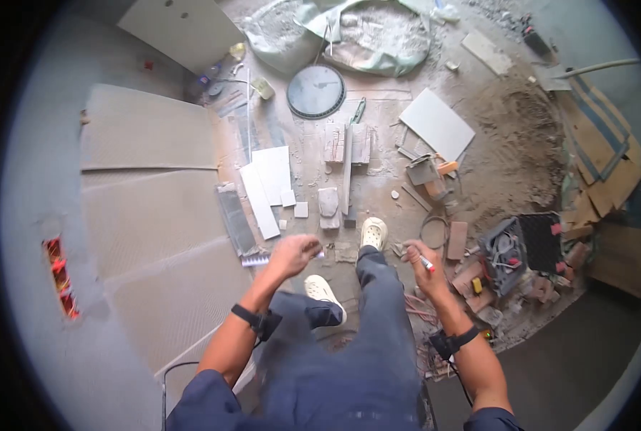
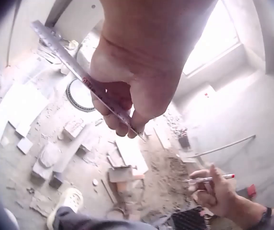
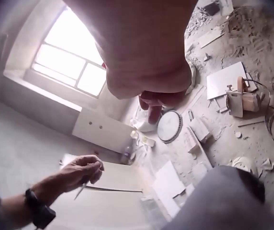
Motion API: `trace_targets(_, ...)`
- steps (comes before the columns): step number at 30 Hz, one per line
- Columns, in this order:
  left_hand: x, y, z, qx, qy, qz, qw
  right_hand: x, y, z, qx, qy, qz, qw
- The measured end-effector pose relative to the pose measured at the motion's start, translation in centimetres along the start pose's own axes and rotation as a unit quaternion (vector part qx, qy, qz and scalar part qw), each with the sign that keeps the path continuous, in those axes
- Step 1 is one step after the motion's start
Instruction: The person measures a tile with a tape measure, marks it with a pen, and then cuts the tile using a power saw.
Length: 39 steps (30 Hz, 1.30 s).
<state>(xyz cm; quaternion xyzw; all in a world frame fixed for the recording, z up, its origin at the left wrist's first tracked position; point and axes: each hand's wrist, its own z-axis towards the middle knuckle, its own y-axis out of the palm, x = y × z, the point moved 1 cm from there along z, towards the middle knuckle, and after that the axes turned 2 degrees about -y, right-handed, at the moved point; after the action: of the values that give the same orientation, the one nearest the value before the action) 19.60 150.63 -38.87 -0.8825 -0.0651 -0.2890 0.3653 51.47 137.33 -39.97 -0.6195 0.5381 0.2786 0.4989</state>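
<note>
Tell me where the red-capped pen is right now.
The pen is pinched in the right hand, raised over the rubble just right of the right knee in the head view; the left wrist view shows it lower right, across from the ruler.

1. The ruler (image 2: 86,82) gripped by the left hand (image 2: 137,81) near the centre of the left wrist view looks like thin metal, silvery and slightly glossy.
2. The marker (image 1: 425,262) pinched in the right hand (image 1: 422,267), right of centre in the head view, seems smooth plastic, white with a red cap.
3. The white tile pieces (image 1: 267,183), upper centre, look smooth and matt under dust.
4. The laid floor tiles (image 1: 148,187), left, appear beige with a fine, matt texture.
5. The sand heap (image 1: 514,136), upper right, is coarse and loose.
6. The trousers (image 1: 363,359), bottom centre, are matt blue-grey cloth.
7. The flattened boxes (image 1: 607,165), far right, look like brown cardboard.
</note>
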Motion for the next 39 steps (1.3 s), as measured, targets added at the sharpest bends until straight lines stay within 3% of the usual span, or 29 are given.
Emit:
trace_targets(1,-2.8,1.1,5.6,0.002,0.006,0.02,1.0,2.7,0.5,4.2,-0.017,-0.011,-0.024,1.0)
trace_targets(3,-8.1,3.5,16.7,0.012,0.004,0.03,0.999,9.9,2.4,12.6,-0.014,-0.111,-0.056,0.992)
trace_targets(5,-11.8,4.6,27.5,0.037,0.014,0.02,0.999,14.9,4.5,20.5,-0.031,-0.121,-0.086,0.988)
trace_targets(8,-17.5,5.9,42.3,0.057,0.073,0.031,0.995,19.8,8.7,30.3,-0.029,-0.074,-0.03,0.996)
trace_targets(13,-18.0,5.3,55.3,0.054,0.078,0.033,0.995,27.3,13.3,43.6,0.027,-0.11,0.154,0.982)
trace_targets(18,-17.7,4.4,60.1,0.056,0.126,-0.04,0.99,26.9,14.1,49.3,0.07,-0.108,0.18,0.975)
trace_targets(21,-16.8,3.6,60.4,0.064,0.143,-0.015,0.987,26.7,14.2,51.7,0.07,-0.199,0.128,0.969)
trace_targets(28,-16.3,3.5,61.2,0.018,0.129,0.005,0.991,26.3,15.7,52.9,0.077,-0.197,0.112,0.971)
trace_targets(39,-15.7,3.1,61.9,0.006,0.121,0.037,0.992,26.4,17.0,55.1,0.077,-0.219,0.109,0.967)
